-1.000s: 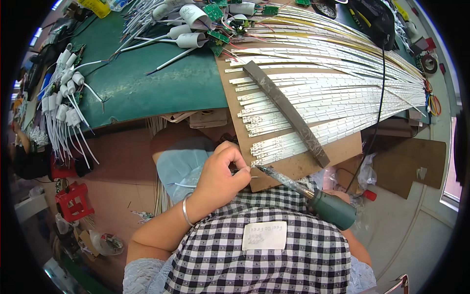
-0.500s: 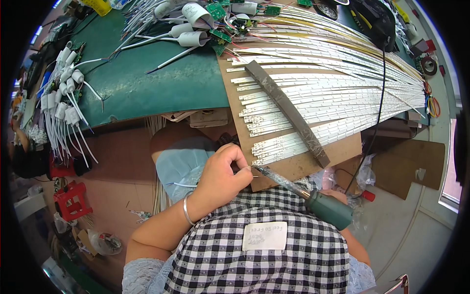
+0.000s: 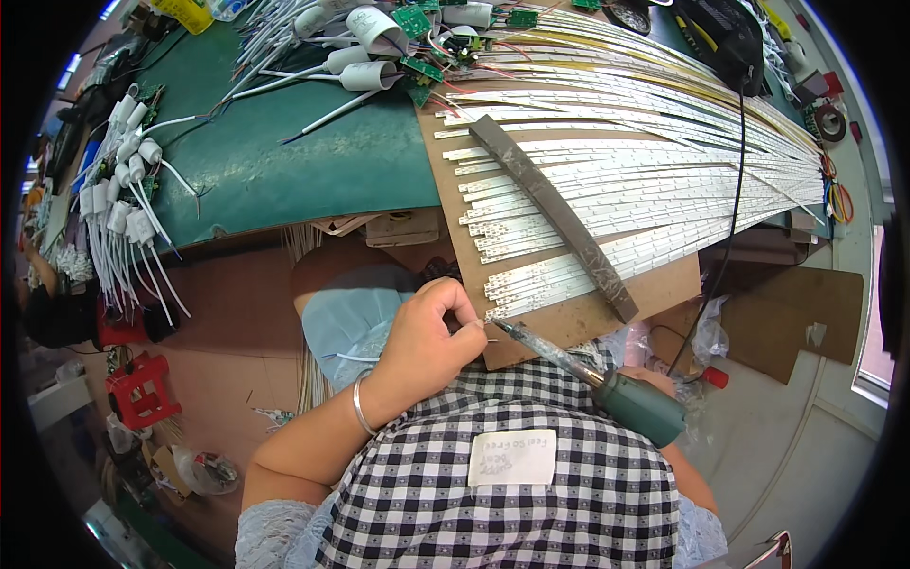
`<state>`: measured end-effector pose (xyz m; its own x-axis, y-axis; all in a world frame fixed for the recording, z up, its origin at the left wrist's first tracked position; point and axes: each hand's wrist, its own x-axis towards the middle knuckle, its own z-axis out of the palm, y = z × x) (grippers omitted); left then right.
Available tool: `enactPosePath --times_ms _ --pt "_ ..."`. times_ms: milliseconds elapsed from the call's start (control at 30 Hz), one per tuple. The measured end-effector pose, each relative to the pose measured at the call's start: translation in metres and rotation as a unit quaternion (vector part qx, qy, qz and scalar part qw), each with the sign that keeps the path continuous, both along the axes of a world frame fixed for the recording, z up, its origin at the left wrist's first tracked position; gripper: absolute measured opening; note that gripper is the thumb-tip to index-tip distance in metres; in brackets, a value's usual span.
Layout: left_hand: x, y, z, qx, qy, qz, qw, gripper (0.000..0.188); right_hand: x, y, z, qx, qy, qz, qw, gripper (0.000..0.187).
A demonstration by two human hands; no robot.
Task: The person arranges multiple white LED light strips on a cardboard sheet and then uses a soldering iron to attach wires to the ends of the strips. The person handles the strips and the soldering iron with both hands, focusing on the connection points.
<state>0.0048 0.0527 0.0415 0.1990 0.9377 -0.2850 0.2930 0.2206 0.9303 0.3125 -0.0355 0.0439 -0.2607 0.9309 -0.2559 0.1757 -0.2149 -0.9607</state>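
My left hand [image 3: 431, 334] is closed in a pinch at the near left corner of the brown board [image 3: 654, 287]. A thin white wire [image 3: 355, 357] shows on both sides of it, its short end just past the fingertips. My right hand [image 3: 654, 381], mostly hidden behind the green handle, grips a soldering iron [image 3: 640, 408]. The iron's tip points left, close to my left fingertips and the end of the nearest LED strip. Many white LED strips [image 3: 607, 180] fan out over the board, with a dark bar [image 3: 559, 223] lying across them.
On the green table [image 3: 313, 171] lie white cylindrical parts with wires [image 3: 370, 76] and green circuit boards [image 3: 412, 21]. More wired white parts [image 3: 123, 180] hang over the left edge. A black cable [image 3: 735, 209] runs down at the right. A red stool [image 3: 142, 389] stands on the floor.
The soldering iron's tip has drawn back slightly to the right, away from my left fingertips. My left hand keeps its pinch in nearly the same place.
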Motion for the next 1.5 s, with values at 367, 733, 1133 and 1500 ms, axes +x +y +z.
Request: enactPosePath --times_ms 367,733,1133,1500 --pt "0.000 -0.001 -0.001 -0.005 -0.004 0.003 1.000 0.014 0.006 -0.007 -0.024 0.067 0.073 -0.005 0.995 0.019" --pt "0.001 -0.001 0.000 -0.015 -0.005 0.005 1.000 0.013 -0.007 0.002 -0.005 0.147 -0.031 -0.001 0.989 0.014" --pt "0.002 -0.002 -0.002 -0.019 -0.009 0.014 1.000 0.012 0.003 -0.004 -0.017 0.066 0.040 0.009 0.997 0.020" --pt "0.001 -0.004 -0.004 -0.030 -0.022 0.015 0.999 0.009 -0.037 0.035 0.031 -0.005 0.075 -0.034 0.997 0.053"
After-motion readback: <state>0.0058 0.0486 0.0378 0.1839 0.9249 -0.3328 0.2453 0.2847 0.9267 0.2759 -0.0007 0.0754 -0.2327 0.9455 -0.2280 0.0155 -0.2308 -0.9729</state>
